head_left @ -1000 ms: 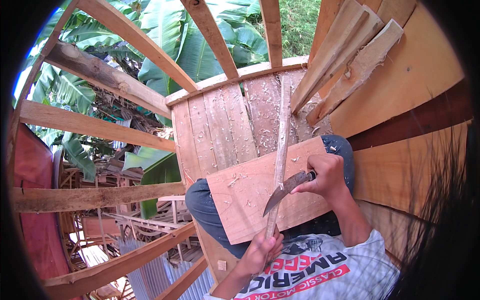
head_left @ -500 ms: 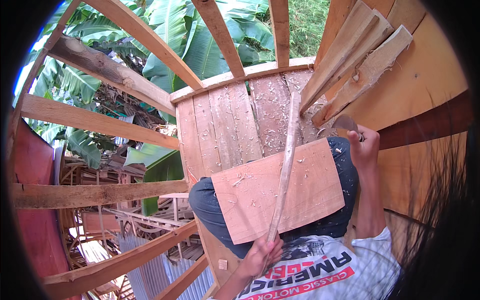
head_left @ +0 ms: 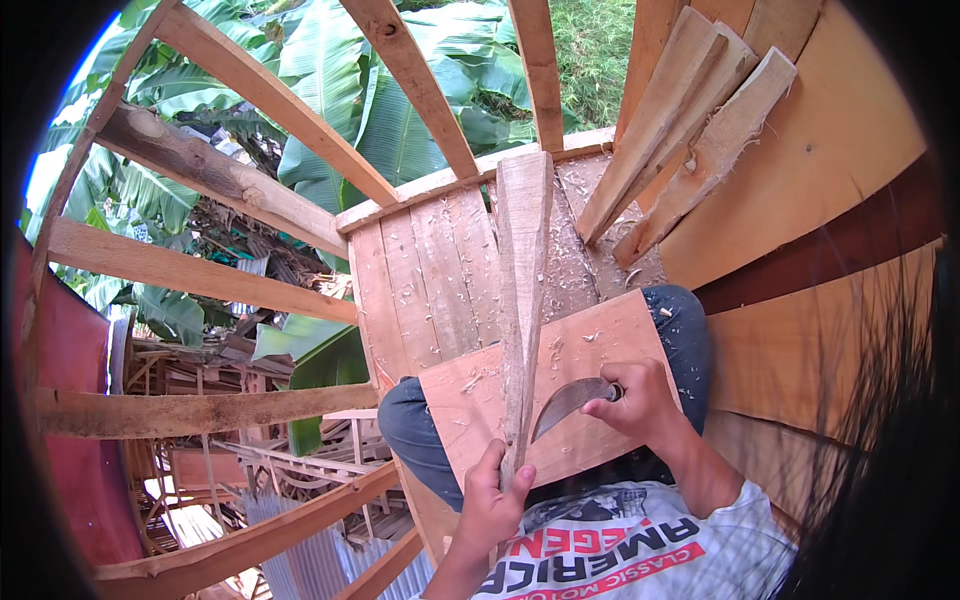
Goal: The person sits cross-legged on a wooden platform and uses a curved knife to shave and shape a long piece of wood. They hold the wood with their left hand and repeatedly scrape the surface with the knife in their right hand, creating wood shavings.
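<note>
Head view: beyond my lap lies the pale-brown wooden plank floor, and across my legs in dark blue trousers slants the rectangular pinkish-tan wooden board. Above it, the long tapering pale-brown wooden stick appears turned: half a second ago it showed me a narrow edge, now a broad face. The curved grey-brown metal knife, lifted off to the right then, is back over the board, its tip just beside the stick's near part; whether they touch I cannot tell. I judge the work to be between cuts, with another face up.

The stick points away from me, wide and blunt at its far end, narrowing toward me, its grain streaked along the faces. My left hand is clamped round its near end; my right hand is wrapped round the knife's handle. Small pale curled wood shavings dot the board.
</note>
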### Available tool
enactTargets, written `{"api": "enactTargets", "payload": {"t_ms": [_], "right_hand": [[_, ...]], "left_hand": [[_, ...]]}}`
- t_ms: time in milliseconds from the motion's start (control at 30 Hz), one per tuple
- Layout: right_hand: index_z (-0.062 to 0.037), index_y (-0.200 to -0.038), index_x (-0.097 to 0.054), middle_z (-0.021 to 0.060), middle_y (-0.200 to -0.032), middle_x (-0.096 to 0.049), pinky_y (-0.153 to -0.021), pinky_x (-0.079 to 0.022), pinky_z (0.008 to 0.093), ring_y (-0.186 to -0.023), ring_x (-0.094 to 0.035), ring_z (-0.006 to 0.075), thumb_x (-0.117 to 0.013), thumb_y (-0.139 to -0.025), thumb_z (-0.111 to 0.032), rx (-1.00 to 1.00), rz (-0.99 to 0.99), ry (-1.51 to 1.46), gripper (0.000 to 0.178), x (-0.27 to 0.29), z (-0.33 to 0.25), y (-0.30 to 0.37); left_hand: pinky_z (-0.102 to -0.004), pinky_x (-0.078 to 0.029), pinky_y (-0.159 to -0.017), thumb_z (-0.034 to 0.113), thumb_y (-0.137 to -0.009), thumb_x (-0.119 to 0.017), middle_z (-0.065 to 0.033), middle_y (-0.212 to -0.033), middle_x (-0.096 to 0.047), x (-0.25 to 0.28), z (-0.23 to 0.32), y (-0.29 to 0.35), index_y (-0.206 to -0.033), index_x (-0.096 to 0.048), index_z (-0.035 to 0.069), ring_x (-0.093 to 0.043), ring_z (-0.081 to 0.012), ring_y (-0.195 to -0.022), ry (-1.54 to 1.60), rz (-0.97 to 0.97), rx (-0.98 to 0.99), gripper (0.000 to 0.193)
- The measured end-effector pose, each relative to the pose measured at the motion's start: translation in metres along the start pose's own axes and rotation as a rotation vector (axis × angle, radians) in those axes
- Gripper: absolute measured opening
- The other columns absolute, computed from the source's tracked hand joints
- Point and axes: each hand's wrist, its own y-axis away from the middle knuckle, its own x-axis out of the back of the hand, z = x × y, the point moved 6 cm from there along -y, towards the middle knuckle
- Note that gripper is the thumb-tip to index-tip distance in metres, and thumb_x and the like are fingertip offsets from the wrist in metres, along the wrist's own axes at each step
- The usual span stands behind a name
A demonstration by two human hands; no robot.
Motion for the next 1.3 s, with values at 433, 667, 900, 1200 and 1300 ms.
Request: {"api": "enactTargets", "payload": {"t_ms": [433, 667, 900, 1200, 1300], "right_hand": [[-0.0043, -0.053, -0.055, 0.0110, -0.048, -0.053, -0.046, -0.044, 0.0375, -0.048, -0.058, 0.0289, -0.067, -0.062, -0.070, 0.114, 0.115, 0.278, 0.067, 0.026, -0.020, -0.007], [-0.0014, -0.051, -0.049, 0.0181, -0.047, -0.043, -0.043, -0.039, 0.0387, -0.046, -0.051, 0.0362, -0.063, -0.068, -0.070, -0.271, 0.485, 0.291, 0.072, 0.088, 0.039, -0.026], [-0.0031, -0.052, -0.053, 0.0135, -0.047, -0.050, -0.045, -0.044, 0.0380, -0.048, -0.056, 0.0325, -0.066, -0.063, -0.070, 0.023, 0.138, 0.334, 0.069, 0.049, -0.007, -0.005], [-0.0064, -0.049, -0.053, 0.0099, -0.045, -0.051, -0.044, -0.045, 0.0341, -0.045, -0.058, 0.0273, -0.065, -0.057, -0.076, 0.113, 0.134, 0.393, 0.071, 0.036, -0.017, 0.000], [-0.0067, -0.048, -0.051, 0.0093, -0.044, -0.050, -0.044, -0.045, 0.0341, -0.044, -0.057, 0.0262, -0.064, -0.056, -0.077, 0.112, 0.163, 0.433, 0.072, 0.037, -0.012, -0.003]], "left_hand": [[-0.0371, -0.047, -0.050, 0.022, -0.080, -0.071, -0.0214, -0.061, -0.057, -0.002, 0.028, 0.009, -0.086, -0.050, -0.002, -0.063, -0.0368, -0.058, -0.412, 0.046, -0.061, 0.033], [-0.0401, -0.046, -0.048, 0.029, -0.080, -0.071, -0.0224, -0.058, -0.056, -0.024, -0.002, 0.029, -0.085, -0.048, -0.001, -0.061, -0.0378, -0.054, -0.442, -0.140, 0.024, 0.037], [-0.0394, -0.044, -0.049, 0.028, -0.080, -0.071, -0.0203, -0.058, -0.054, 0.001, 0.007, 0.013, -0.083, -0.047, 0.000, -0.059, -0.0351, -0.054, -0.447, 0.089, 0.045, 0.037], [-0.0391, -0.043, -0.050, 0.026, -0.080, -0.069, -0.0198, -0.058, -0.052, -0.006, 0.029, 0.009, -0.080, -0.045, 0.000, -0.057, -0.0345, -0.053, -0.506, 0.008, 0.021, 0.036], [-0.0413, -0.044, -0.045, 0.031, -0.082, -0.070, -0.0186, -0.053, -0.052, -0.009, 0.023, 0.013, -0.082, -0.048, -0.001, -0.057, -0.0371, -0.049, -0.505, 0.016, -0.048, 0.039]]}}
